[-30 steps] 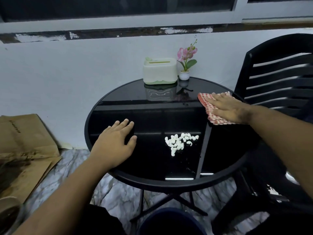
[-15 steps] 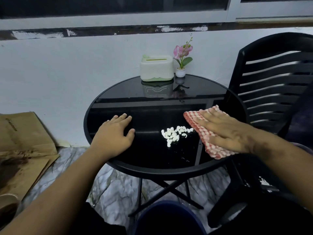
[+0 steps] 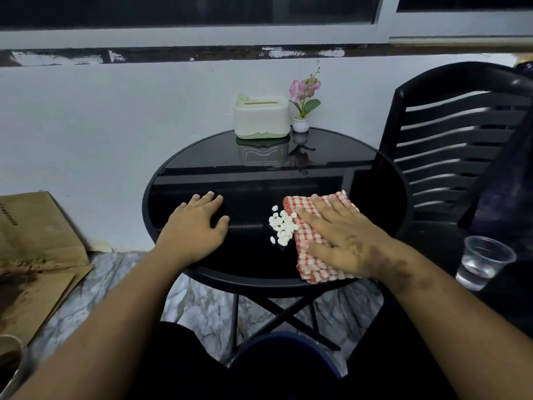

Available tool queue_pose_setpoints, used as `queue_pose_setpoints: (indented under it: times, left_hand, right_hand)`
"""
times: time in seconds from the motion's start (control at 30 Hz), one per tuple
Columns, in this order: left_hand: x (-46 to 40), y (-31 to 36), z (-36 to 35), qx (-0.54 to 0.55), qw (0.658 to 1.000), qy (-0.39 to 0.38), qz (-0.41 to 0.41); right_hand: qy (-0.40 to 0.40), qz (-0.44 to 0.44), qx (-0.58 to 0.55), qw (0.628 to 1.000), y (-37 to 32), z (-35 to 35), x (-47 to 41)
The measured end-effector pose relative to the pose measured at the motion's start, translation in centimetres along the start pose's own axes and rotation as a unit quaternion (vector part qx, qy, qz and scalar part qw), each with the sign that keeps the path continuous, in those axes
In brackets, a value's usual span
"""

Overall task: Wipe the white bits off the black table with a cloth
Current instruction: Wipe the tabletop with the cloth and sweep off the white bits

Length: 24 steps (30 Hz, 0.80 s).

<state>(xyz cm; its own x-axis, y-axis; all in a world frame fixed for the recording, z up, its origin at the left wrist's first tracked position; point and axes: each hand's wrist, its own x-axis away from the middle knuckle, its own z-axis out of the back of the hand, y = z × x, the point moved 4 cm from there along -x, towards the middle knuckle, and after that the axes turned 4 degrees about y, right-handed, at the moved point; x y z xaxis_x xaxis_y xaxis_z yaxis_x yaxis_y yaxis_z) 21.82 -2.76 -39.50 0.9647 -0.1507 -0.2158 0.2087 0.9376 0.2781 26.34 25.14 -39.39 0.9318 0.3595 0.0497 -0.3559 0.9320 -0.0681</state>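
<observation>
A round black glass table (image 3: 259,174) stands in front of me. A small heap of white bits (image 3: 281,226) lies near its middle front. A red-and-white checked cloth (image 3: 313,256) lies flat on the table with its left edge against the bits. My right hand (image 3: 340,238) presses flat on the cloth, fingers straight and pointing left. Flat on the table's left front part rests my left hand (image 3: 196,226), fingers spread, apart from the bits.
A pale green tissue box (image 3: 262,116) and a small potted pink flower (image 3: 302,105) stand at the table's far edge. A black plastic chair (image 3: 450,140) is at the right, a clear cup of water (image 3: 484,261) near it. Cardboard (image 3: 34,241) lies on the floor left.
My right hand has slid the cloth from the table's far right toward me and leftward until its edge met the white bits, bunching them. My left hand stayed put.
</observation>
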Motion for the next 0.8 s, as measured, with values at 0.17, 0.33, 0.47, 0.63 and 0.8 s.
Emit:
queue_pose_setpoints:
  times: [0.17, 0.33, 0.47, 0.63, 0.8]
  left_hand:
    - [0.0, -0.2, 0.3, 0.033, 0.999, -0.001, 0.002]
    - [1.2, 1.6, 1.6, 0.047, 0.998, 0.025, -0.033]
    - [2.0, 3.1, 0.7, 0.042, 0.997, 0.002, -0.062]
    - [1.9, 3.0, -0.9, 0.003, 0.998, -0.022, -0.062]
    - [1.7, 2.9, -1.2, -0.014, 0.998, -0.013, -0.065]
  right_hand:
    - [-0.049, 0.029, -0.024, 0.998, 3.4, 1.1, -0.6]
    - [-0.053, 0.030, -0.099, 0.993, 7.3, 2.6, -2.3]
    - [0.022, -0.019, -0.169, 0.985, 7.3, 2.2, -3.2]
    - [0.027, -0.045, -0.036, 0.998, 7.4, 0.4, -4.0]
    - [0.014, -0.042, -0.011, 0.999, 7.2, 0.5, -6.7]
